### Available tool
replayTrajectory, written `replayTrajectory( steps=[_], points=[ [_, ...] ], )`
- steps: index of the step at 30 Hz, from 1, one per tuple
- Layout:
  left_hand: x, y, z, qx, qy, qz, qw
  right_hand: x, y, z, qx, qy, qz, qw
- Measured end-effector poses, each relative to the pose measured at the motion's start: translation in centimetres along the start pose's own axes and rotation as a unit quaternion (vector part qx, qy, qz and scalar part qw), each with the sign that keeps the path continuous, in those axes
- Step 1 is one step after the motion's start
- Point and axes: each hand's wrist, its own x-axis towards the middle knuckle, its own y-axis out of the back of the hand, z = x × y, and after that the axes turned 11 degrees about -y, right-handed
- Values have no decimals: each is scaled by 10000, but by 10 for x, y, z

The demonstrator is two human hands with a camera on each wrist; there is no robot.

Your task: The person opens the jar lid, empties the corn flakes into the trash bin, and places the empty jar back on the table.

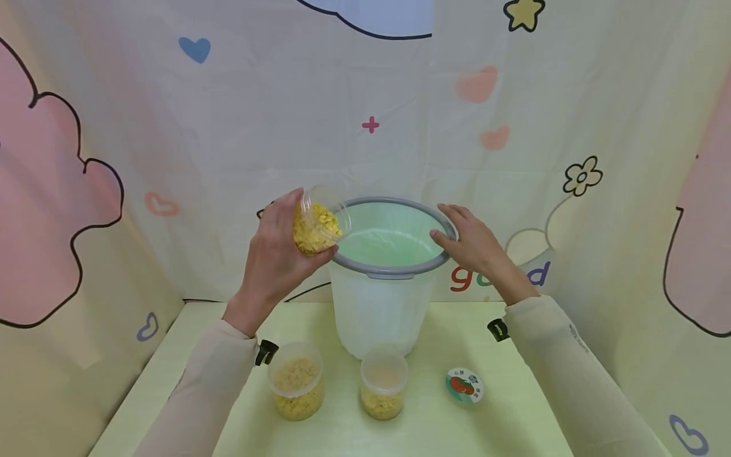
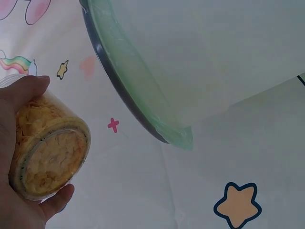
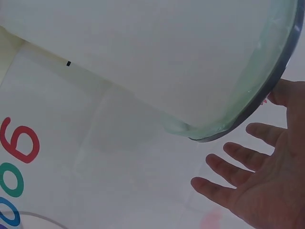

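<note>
My left hand (image 1: 274, 257) grips a clear plastic jar (image 2: 52, 152) of yellow flakes. The jar is tilted, with its mouth toward the left side of a white trash bin (image 1: 379, 311). A green bag lines the bin and folds over its grey rim (image 1: 394, 271); the inside bottom cannot be made out. On the bin's right side, my right hand (image 1: 471, 240) is at the rim, with its thumb over the edge. Its fingers (image 3: 228, 170) are spread and fairly straight in the right wrist view.
Two clear tubs with yellow contents stand in front of the bin: a wider tub (image 1: 298, 397) and a narrower tub (image 1: 384, 401). To their right lies a round lid (image 1: 465, 385) with a tomato picture. A printed curtain (image 1: 320, 82) hangs behind the table (image 1: 440, 431).
</note>
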Motion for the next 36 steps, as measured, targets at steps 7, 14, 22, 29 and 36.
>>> replayTrajectory(
  steps=[7,14,22,29,36],
  points=[
    [7,-5,-3,27,16,-74,10000,11,0,0,37,-229,-57,9997],
    [16,-8,-3,88,6,-214,9997,16,-1,3,93,-394,-146,9991],
    [23,-10,-7,51,51,-327,9994,21,-2,9,275,-599,-427,9969],
    [25,-15,-13,56,180,-460,9988,22,-5,12,336,-783,-645,9943],
    [31,-20,-16,96,255,-595,9979,24,-7,12,338,-835,-556,9944]
  ],
)
